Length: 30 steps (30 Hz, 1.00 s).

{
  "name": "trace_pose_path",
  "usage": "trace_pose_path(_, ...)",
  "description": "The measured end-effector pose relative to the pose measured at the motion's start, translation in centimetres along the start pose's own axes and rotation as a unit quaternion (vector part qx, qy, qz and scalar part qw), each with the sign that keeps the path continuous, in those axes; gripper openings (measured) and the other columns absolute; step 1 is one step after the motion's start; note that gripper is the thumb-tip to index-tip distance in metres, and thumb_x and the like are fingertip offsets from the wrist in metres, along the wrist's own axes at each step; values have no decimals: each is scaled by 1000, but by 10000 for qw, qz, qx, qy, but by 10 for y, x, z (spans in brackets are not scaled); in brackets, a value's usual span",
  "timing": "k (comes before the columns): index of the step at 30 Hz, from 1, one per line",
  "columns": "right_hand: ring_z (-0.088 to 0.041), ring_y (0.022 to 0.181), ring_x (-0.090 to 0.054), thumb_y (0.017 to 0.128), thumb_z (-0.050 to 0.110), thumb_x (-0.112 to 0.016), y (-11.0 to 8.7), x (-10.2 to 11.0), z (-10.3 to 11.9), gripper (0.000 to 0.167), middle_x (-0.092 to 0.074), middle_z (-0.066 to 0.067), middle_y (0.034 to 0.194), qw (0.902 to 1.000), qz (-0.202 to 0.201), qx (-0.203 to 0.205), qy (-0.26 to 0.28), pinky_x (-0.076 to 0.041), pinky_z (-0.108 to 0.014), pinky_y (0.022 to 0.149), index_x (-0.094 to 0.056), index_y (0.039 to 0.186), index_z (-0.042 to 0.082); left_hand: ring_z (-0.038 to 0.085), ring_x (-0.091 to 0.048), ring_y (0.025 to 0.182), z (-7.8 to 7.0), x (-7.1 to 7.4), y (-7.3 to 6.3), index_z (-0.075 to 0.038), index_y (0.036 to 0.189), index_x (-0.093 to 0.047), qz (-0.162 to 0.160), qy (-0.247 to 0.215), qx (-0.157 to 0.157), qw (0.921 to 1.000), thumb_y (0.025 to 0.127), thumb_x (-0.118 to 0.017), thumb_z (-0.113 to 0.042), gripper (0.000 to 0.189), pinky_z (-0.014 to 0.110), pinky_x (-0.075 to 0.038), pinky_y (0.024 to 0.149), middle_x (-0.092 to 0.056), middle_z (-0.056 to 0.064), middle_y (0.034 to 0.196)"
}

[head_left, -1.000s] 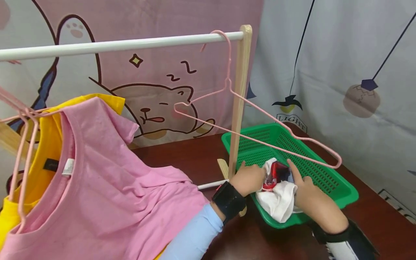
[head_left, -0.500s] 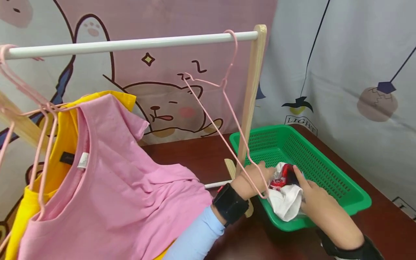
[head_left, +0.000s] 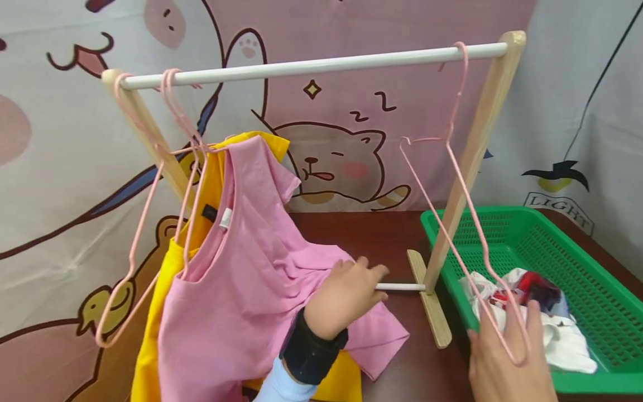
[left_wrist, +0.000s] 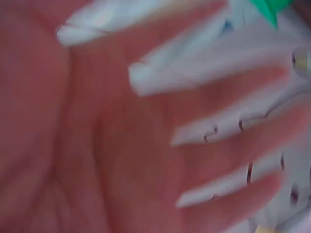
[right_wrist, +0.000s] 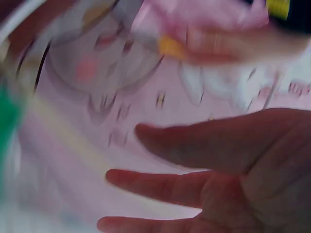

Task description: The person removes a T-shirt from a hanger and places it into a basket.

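Note:
My left hand (head_left: 344, 296) hovers in front of the pink T-shirt (head_left: 261, 223); its fingers are spread and hold nothing in the left wrist view. The pink shirt hangs with a yellow garment (head_left: 156, 312) on pink hangers at the rack's left. My right hand (head_left: 512, 357) is by the near left rim of the green basket (head_left: 603, 385), behind the lower end of a bare pink hanger (head_left: 469, 206). Straight, parted fingers (right_wrist: 155, 187) show in the right wrist view, nothing between them. White cloth with a red and dark print (head_left: 567, 335) lies crumpled in the basket.
A white rod (head_left: 321, 66) spans the rack between wooden posts (head_left: 477, 145). Another bare pink hanger (head_left: 138, 245) hangs at its left end. The rack's wooden foot (head_left: 434, 318) stands on the dark red table (head_left: 361, 231), left of the basket. Printed cloth hangs behind.
Both hands have left the white cloth in the basket; the left moved to the pink shirt, the right to the basket's left edge. The bare right-hand hanger has swung round. The head view turned left.

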State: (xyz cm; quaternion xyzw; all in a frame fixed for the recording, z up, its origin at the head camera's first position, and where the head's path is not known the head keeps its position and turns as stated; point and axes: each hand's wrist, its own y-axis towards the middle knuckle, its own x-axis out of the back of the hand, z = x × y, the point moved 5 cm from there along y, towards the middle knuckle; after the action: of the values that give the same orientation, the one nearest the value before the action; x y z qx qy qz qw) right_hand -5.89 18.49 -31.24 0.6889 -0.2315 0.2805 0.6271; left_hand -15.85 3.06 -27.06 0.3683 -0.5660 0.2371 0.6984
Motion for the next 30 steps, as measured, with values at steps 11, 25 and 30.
trace_pose_path(11, -27, 83, -62, 75, 18, -75, 61, -74, 82, 26, -65, -13, 88, 9846, 875, 387, 1463, -55, -38, 73, -68, 95, 3, 37, -44, 110, 97, 92, -21, -1, 116, -60, -5207, -486, 3226, 7890, 91, -56, -10, 27, 42, -38, 98, -50, 20, 121)
trace_pose_path(25, -26, 96, -61, 91, 18, -59, 154, -109, 115, 20, -68, -10, 101, 9590, 634, 508, 2714, -53, -36, 82, -67, 104, 7, 35, -63, 100, 164, 126, -23, -3, 115, -58, -3387, -800, 5267, 7755, 94, -54, -22, 28, 43, -50, 90, -65, 17, 108)
trace_pose_path(30, -28, 101, -59, 93, 19, -55, 170, -118, 113, 21, -66, -11, 105, 9433, 1002, 284, 3152, -51, -40, 85, -66, 105, 7, 37, -66, 96, 174, 138, -27, -6, 109, -65, -3455, -999, 5165, 7771, 93, -56, -24, 26, 45, -51, 86, -69, 16, 104)
